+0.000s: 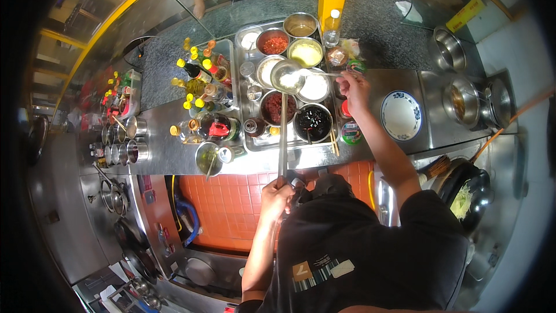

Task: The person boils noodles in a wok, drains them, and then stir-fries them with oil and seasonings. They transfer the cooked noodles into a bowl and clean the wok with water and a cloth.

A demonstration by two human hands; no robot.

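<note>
My left hand (277,198) grips the end of the long handle of a metal ladle (282,79), whose bowl is over the seasoning bowls. With my right hand (354,91) I hold a small spoon (319,73) by its handle, its tip at the ladle's rim. White glare hides part of the ladle's contents. Below lie a bowl of white granules (313,88), a bowl of pale yellow paste (305,53), a bowl of chopped red chili (275,45), a bowl of dark red paste (278,108) and a bowl of black sauce (312,122), all in a metal tray (260,144).
Sauce bottles (204,74) crowd a plastic bin on the left. To the right are a blue-patterned plate (401,115), steel bowls (461,101) and a wok (478,200) holding pale shreds (463,201). A bowl of green liquid (208,159) stands near the counter's edge. Another person's hand (199,7) shows behind the glass.
</note>
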